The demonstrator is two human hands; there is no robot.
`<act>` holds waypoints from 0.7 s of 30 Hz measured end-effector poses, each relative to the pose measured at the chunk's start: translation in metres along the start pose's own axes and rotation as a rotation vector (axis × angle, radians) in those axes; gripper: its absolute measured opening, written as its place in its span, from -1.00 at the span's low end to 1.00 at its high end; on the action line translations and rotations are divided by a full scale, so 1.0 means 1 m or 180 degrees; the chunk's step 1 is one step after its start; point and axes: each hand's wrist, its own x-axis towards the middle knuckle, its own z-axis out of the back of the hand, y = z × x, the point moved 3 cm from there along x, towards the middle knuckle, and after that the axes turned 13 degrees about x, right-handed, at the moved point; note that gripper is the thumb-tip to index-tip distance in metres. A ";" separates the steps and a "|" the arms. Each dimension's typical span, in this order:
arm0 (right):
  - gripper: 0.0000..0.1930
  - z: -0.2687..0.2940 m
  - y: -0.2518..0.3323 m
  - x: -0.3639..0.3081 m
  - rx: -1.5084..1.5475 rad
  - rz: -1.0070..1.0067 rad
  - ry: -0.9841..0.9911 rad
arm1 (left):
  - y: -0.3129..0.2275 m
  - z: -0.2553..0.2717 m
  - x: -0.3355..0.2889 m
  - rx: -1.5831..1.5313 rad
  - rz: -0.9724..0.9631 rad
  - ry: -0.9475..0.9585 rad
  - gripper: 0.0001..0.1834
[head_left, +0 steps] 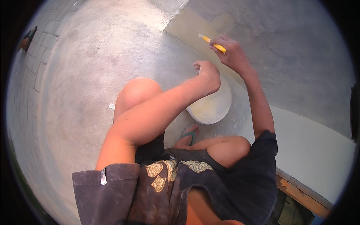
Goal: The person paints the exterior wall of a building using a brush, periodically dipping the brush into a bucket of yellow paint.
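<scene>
My right hand (229,50) grips a paintbrush (214,44) by its yellow handle, with the pale tip against the lower part of the grey wall (285,67). The skin of that hand looks dusted with pale powder. Over a round white bucket (210,107), my left hand (208,76) hangs from a bent wrist, its fingers loosely curled and slightly apart. Nothing shows in it. Pale cream material covers what I can see of the bucket's inside. The forearm and hand hide the bucket's far left side.
I squat on a grey concrete floor (82,101), one sandalled foot (190,133) close to the bucket. A damp-looking tan patch (187,24) marks the wall's lower left corner. Paving blocks (24,82) run along the left, and a white surface (307,138) lies at the right.
</scene>
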 end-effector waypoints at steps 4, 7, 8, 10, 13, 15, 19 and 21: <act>-0.90 0.031 -0.007 0.002 -0.0280 -0.0124 -0.0222 | 0.001 0.001 0.001 0.0051 -0.0229 0.0108 -0.69; -0.91 0.089 0.051 0.011 -0.0365 -0.0015 -0.0812 | 0.008 -0.005 -0.001 0.0020 -0.0135 0.0058 -0.70; -0.91 0.100 0.066 0.009 -0.0378 -0.0025 -0.0810 | 0.010 -0.003 -0.002 -0.0028 -0.0123 0.0114 -0.71; -0.92 0.122 0.093 0.002 -0.0518 0.0399 -0.1281 | 0.005 0.004 0.003 -0.0068 -0.0167 0.0090 -0.72; -0.91 0.094 0.082 0.004 -0.0292 0.0204 -0.0718 | 0.002 -0.002 0.006 -0.0016 -0.0130 0.0039 -0.74; -0.91 0.061 0.045 0.003 -0.0151 -0.0019 -0.0261 | 0.000 0.000 0.008 -0.0105 -0.0122 -0.0055 -0.74; -0.90 0.052 0.013 0.002 -0.0284 -0.0169 -0.0038 | -0.002 -0.003 0.008 -0.0135 -0.0008 -0.0126 -0.73; -0.90 0.081 0.027 0.005 -0.0348 -0.0258 -0.0272 | -0.003 -0.006 0.009 -0.0073 -0.0096 -0.0089 -0.73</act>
